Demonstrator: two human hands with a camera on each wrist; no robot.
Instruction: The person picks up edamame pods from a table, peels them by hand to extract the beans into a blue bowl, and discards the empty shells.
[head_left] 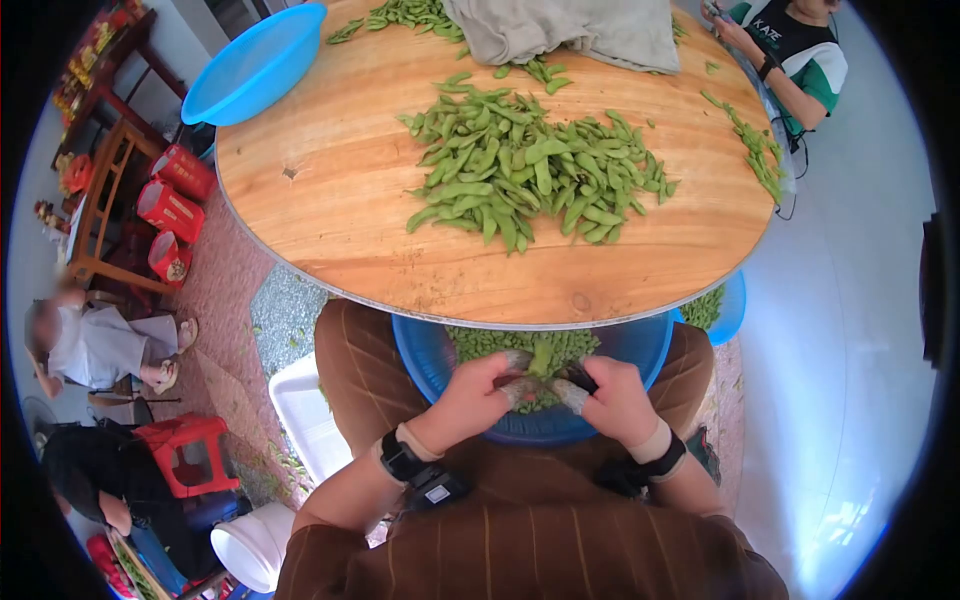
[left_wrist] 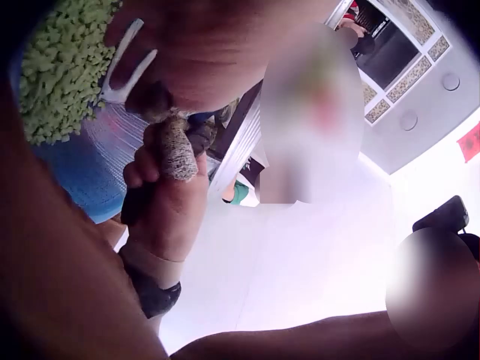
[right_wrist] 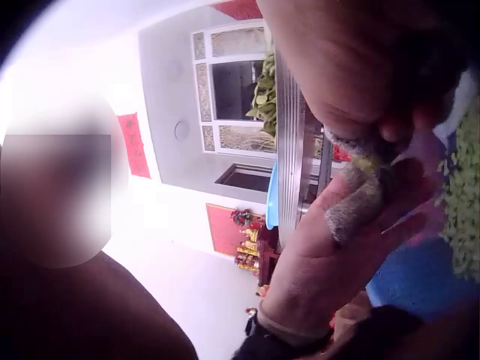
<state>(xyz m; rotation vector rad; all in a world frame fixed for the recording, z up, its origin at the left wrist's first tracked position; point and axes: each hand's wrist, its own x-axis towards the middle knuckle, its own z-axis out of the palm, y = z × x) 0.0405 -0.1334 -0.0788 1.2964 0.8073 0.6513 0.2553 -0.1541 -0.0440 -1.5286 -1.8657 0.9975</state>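
Over a blue basin (head_left: 420, 365) on the person's lap, both hands meet at a green soybean pod (head_left: 543, 358). The left hand (head_left: 470, 398) pinches it from one side, the right hand (head_left: 618, 402) from the other. Grey coverings wrap the thumbs and some fingertips. A small yellow-green bit of the pod (right_wrist: 365, 163) shows between the fingers in the right wrist view; the rest is hidden there. Shelled green beans (head_left: 480, 343) fill the basin below the hands, and also appear as loose beans (left_wrist: 60, 75) in the left wrist view.
A round wooden table (head_left: 330, 220) carries a heap of pods (head_left: 530, 165), a grey cloth (head_left: 570, 35) and a blue bowl (head_left: 255, 65). White tub (head_left: 300, 420), white bucket (head_left: 255, 545) and red stool (head_left: 185, 450) stand left. Other people sit around.
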